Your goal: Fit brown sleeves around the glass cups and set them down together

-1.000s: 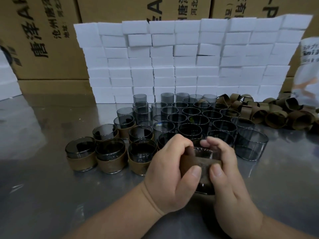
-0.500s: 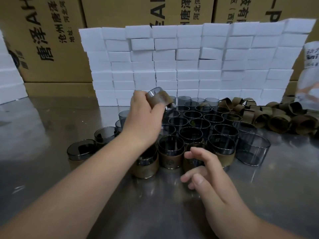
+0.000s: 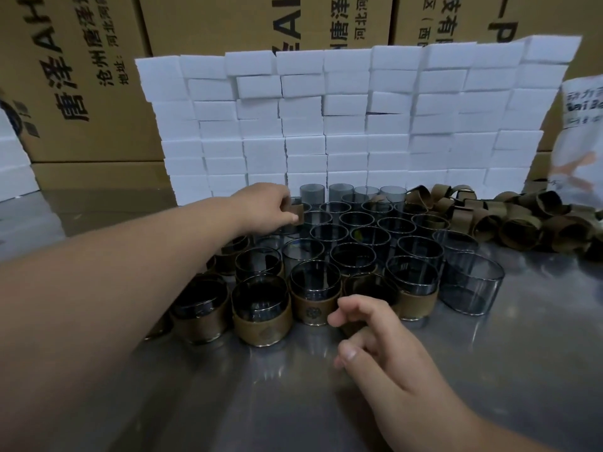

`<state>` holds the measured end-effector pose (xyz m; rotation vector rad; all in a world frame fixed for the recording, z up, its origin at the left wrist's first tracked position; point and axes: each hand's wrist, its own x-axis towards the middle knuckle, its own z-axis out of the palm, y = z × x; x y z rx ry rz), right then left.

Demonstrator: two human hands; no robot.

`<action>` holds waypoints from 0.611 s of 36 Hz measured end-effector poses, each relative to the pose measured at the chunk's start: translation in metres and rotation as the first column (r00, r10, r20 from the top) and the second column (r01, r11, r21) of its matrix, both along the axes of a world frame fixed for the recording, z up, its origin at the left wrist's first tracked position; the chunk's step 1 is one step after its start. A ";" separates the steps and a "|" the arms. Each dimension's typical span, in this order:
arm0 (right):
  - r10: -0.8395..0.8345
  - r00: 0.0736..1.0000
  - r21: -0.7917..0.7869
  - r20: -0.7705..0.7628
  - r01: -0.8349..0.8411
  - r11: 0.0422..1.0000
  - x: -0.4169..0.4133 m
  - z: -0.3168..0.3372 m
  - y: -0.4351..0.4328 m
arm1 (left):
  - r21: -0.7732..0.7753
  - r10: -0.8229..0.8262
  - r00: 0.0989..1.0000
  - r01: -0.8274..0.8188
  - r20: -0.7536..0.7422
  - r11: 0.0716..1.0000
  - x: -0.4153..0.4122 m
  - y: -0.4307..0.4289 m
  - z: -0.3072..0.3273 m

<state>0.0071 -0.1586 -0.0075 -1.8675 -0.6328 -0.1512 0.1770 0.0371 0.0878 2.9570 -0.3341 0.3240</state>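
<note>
Head view: left hand (image 3: 266, 207) reaches to the far-left edge of the cup cluster (image 3: 355, 223), fingers curled round a sleeved cup (image 3: 296, 213).
Right hand (image 3: 385, 347): relaxed, holding nothing, just before the front sleeved row (image 3: 261, 318).
Next move, judged: set-down back-left; loose sleeves (image 3: 522, 223) lie far right, nearer the right hand.
Room: surface (image 3: 489, 370) stretches left and front; white blocks (image 3: 342, 125) close behind.

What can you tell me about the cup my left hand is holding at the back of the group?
The cup is smoky grey glass with a brown, leather-like sleeve round it. Your left hand grips it from the left, fingers curled on the sleeve, hiding most of it. It looks roughly upright, low at the far left of the bare glasses; whether it rests on the metal table cannot be seen.
</note>
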 end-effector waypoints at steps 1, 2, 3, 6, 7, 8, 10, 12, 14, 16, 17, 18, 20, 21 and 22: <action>0.002 1.000 -0.005 0.001 -0.002 1.000 0.000 0.000 0.000 | 0.010 -0.011 1.000 0.011 -0.007 1.000 0.002 0.001 0.000; 0.004 1.000 -0.009 0.001 -0.004 1.000 0.000 0.001 0.000 | 0.016 -0.020 1.000 0.020 -0.013 1.000 0.003 0.001 -0.001; 0.004 1.000 -0.010 0.003 -0.004 1.000 0.000 0.001 0.000 | 0.021 -0.028 0.999 0.028 -0.016 0.999 0.004 0.002 -0.001; 0.001 1.000 -0.008 0.014 0.000 1.000 0.000 0.001 0.001 | 0.052 -0.042 0.999 0.043 -0.020 0.998 0.007 0.003 -0.004; 0.000 1.000 -0.005 0.015 0.000 1.000 0.000 0.001 0.001 | 0.061 -0.043 0.999 0.045 -0.027 0.997 0.008 0.004 -0.005; -0.001 1.000 -0.002 0.013 0.001 1.000 0.000 0.000 0.001 | 0.075 -0.042 0.998 0.045 -0.036 0.996 0.009 0.004 -0.006; -0.002 1.000 -0.004 0.006 0.002 1.000 0.000 0.000 0.001 | 0.121 -0.045 0.998 0.051 -0.050 0.991 0.010 0.004 -0.007; -0.001 1.000 -0.013 0.001 0.001 1.000 0.000 0.000 0.002 | 0.157 -0.059 0.997 0.066 -0.049 0.985 0.010 0.004 -0.008; -0.004 1.000 -0.023 0.001 0.004 1.000 0.000 0.001 0.002 | 0.177 -0.080 0.996 0.087 -0.048 0.980 0.010 0.003 -0.009; -0.008 1.000 -0.037 -0.003 0.008 0.999 0.000 0.002 0.002 | 0.183 -0.087 0.994 0.099 -0.069 0.978 0.009 0.004 -0.009; -0.009 1.000 -0.043 -0.003 0.009 0.999 0.000 0.001 0.003 | 0.192 -0.084 0.992 0.100 -0.090 0.976 0.008 0.004 -0.009; -0.011 1.000 -0.049 -0.003 0.010 0.999 0.000 0.001 0.003 | 0.209 -0.080 0.990 0.102 -0.114 0.972 0.008 0.004 -0.010; -0.012 1.000 -0.050 -0.002 0.012 0.999 -0.001 0.001 0.003 | 0.241 -0.071 0.983 0.112 -0.172 0.964 0.007 0.004 -0.013; -0.011 1.000 -0.047 -0.004 0.011 0.999 -0.001 0.001 0.003 | 0.247 -0.070 0.977 0.119 -0.201 0.962 0.007 0.004 -0.016; -0.010 1.000 -0.045 -0.007 0.010 0.999 -0.001 0.001 0.003 | 0.249 -0.071 0.972 0.127 -0.225 0.960 0.006 0.004 -0.018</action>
